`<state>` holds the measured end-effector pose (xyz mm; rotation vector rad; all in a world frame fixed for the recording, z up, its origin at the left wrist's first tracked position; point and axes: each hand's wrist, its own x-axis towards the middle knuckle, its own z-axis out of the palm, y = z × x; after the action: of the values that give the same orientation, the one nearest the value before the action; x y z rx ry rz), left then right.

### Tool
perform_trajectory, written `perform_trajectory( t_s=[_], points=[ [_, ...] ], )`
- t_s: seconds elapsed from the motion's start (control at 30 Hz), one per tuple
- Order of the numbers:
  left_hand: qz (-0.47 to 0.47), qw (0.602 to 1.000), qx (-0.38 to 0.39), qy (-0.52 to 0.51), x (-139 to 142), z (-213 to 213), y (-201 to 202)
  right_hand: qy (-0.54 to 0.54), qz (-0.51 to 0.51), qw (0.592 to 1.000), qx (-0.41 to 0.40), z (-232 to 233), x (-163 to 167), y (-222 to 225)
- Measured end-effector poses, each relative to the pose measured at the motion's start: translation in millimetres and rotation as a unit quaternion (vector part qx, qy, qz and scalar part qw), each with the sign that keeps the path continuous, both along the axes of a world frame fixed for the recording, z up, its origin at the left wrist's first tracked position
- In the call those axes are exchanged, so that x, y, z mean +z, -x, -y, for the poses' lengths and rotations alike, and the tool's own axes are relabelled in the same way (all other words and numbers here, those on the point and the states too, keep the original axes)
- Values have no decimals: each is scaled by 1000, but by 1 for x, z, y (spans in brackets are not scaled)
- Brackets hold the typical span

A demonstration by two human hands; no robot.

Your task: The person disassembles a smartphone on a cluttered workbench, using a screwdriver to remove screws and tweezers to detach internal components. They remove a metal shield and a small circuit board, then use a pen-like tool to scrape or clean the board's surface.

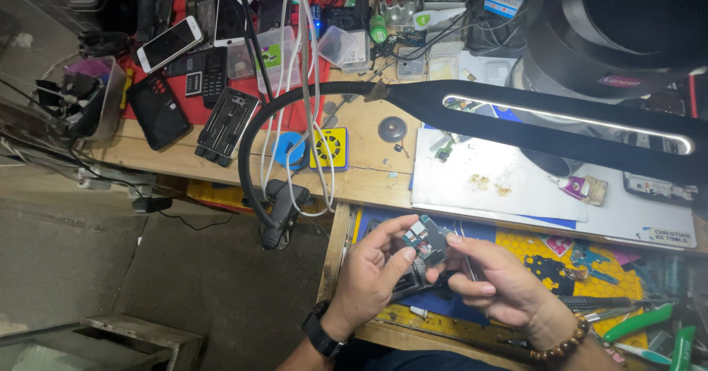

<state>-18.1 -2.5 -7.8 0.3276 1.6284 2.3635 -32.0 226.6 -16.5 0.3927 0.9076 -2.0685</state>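
Note:
Both hands meet over an open drawer [516, 247] at the bench's front edge. My left hand [372, 275], with a black watch on the wrist, pinches a small dark circuit board [423, 240] from the left. My right hand [493, 284], wearing a brown bead bracelet, grips the same board from the right with thumb and forefinger. The board is held tilted, its small metal parts facing up. Beneath the hands, dark phone parts lie half hidden in the drawer.
A black desk lamp [568, 120] on a gooseneck arches over a white work mat [501, 179]. Several phones [169, 43] and a tool case [227, 124] lie at the back left. Green-handled tools [638, 321] rest in the drawer's right side. White cables [306, 105] hang down mid-bench.

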Motion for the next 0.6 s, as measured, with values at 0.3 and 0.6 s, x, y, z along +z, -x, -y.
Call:
perform_trajectory(
  t_s=[0.3,0.6],
  points=[
    [121,990,6,-74,-10,-3,3,-135,-127,982,-38,4,-9,-7],
    [139,988,44,-56,-20,-7,4,-179,-179,966,-48,6,-10,-8]
  ],
)
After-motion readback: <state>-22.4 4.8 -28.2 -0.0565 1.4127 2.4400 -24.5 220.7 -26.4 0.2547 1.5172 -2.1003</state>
